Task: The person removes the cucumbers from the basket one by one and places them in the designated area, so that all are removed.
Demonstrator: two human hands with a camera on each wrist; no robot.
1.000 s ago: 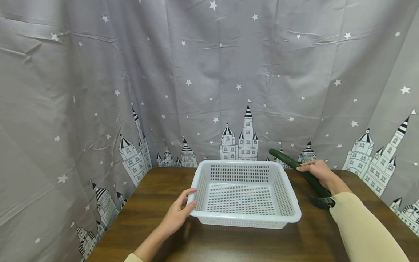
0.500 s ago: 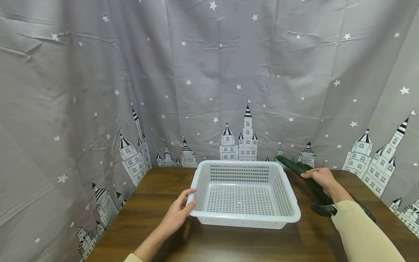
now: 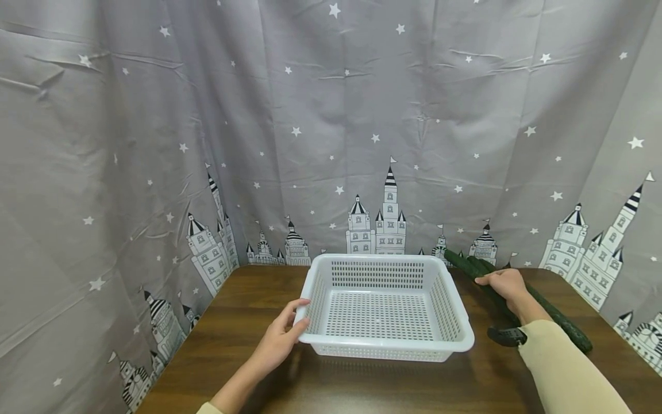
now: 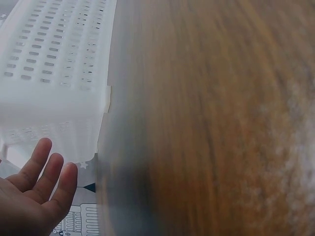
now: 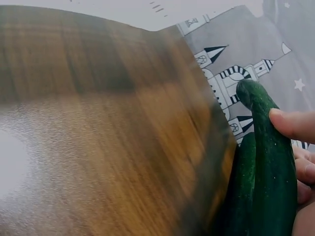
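Observation:
A white perforated plastic basket (image 3: 380,340) stands mid-table with nothing in it. My left hand (image 3: 281,332) holds its left rim, thumb and forefinger at the edge; in the left wrist view the hand's other fingers (image 4: 38,169) extend beside the basket wall. At the right, my right hand (image 3: 509,286) grips a long dark green cucumber (image 3: 460,263), its far end pointing toward the curtain. In the right wrist view the thumb presses on this cucumber (image 5: 270,162), and a second cucumber (image 5: 244,182) lies right beside it. More cucumber (image 3: 569,329) shows beyond my right forearm.
The brown wooden table (image 3: 393,388) reaches back to a grey curtain (image 3: 320,115) printed with white stars and castles. A dark strap (image 3: 504,336) sits at my right wrist, below the cream sleeve (image 3: 569,368).
My right hand has drawn the held cucumber down and rightward, toward the table. Other cucumbers behind it have come into sight. My left hand stays at the basket rim.

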